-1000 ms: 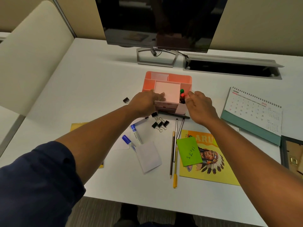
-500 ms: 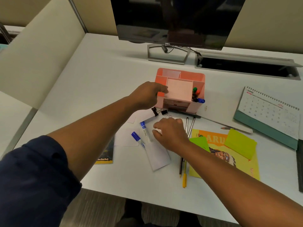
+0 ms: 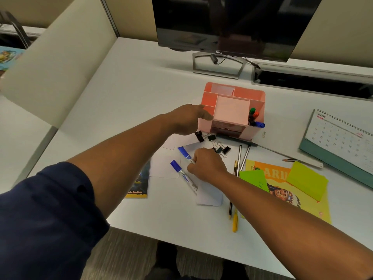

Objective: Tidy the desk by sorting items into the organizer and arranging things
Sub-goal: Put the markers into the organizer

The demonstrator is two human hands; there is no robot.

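The pink desk organizer point(image 3: 232, 110) stands mid-desk with several markers point(image 3: 254, 116) in its right compartment. My left hand point(image 3: 187, 120) rests against its left wall, fingers loosely curved. Just in front, my right hand point(image 3: 205, 164) is curled over a blue-capped marker point(image 3: 184, 152) and grips its barrel; only the cap end shows. A second blue marker point(image 3: 182, 175) lies beside it on white paper point(image 3: 210, 196). Black binder clips point(image 3: 222, 150) lie scattered in front of the organizer.
Pencils point(image 3: 239, 156) and a yellow pen point(image 3: 235, 221) lie right of my right hand. A yellow booklet point(image 3: 282, 174) carries green sticky notes point(image 3: 306, 182). A desk calendar point(image 3: 341, 138) stands at the right, a monitor point(image 3: 232, 23) behind, a small booklet point(image 3: 139, 184) under my left arm.
My right hand left the organizer's right side, came down to the papers and closed on a blue marker. My left hand stayed at the organizer's left wall.
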